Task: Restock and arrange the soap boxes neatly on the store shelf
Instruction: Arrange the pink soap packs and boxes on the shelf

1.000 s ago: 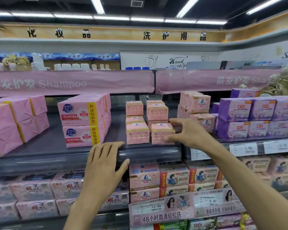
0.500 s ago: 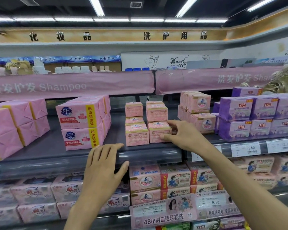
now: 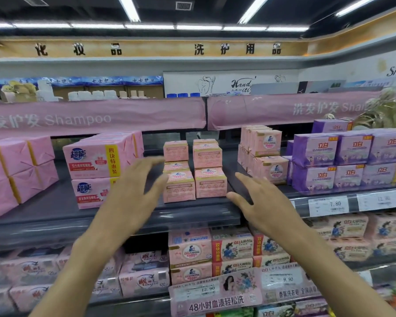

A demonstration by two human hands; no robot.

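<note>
Pink soap boxes (image 3: pixel 210 184): two small stacks near the front of the shelf (image 3: pixel 55 202), between the hands.
Left hand (image 3: pixel 133 197): fingers wide, holding nothing, just beside the left stack.
Right hand (image 3: pixel 265 202): fingers wide, holding nothing.

Left hand (image 3: pixel 133 195) rose; right hand (image 3: pixel 263 207) withdrew from box (image 3: pixel 210 183).

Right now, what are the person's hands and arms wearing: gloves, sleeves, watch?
Nothing worn: left hand and right hand are bare, no gloves, rings or watch. The left forearm and right forearm are uncovered to the frame's bottom edge; no sleeve visible. The left hand is blurred.
</note>
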